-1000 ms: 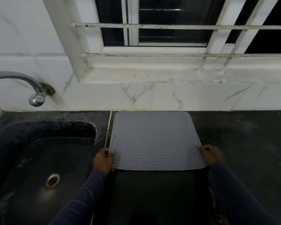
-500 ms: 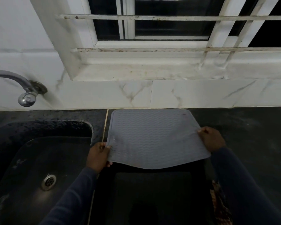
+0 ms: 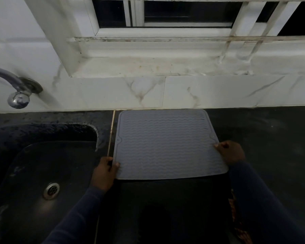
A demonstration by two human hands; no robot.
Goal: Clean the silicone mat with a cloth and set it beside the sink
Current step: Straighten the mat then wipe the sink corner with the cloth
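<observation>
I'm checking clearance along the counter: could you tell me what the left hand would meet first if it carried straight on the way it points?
The left hand points away from the body toward the wall, gripping the mat at its edge. Straight on, it would probably meet the marble backsplash first; depth is unclear.

Single head view, looking forward and down, close over the counter (image 3: 262, 147)
</observation>
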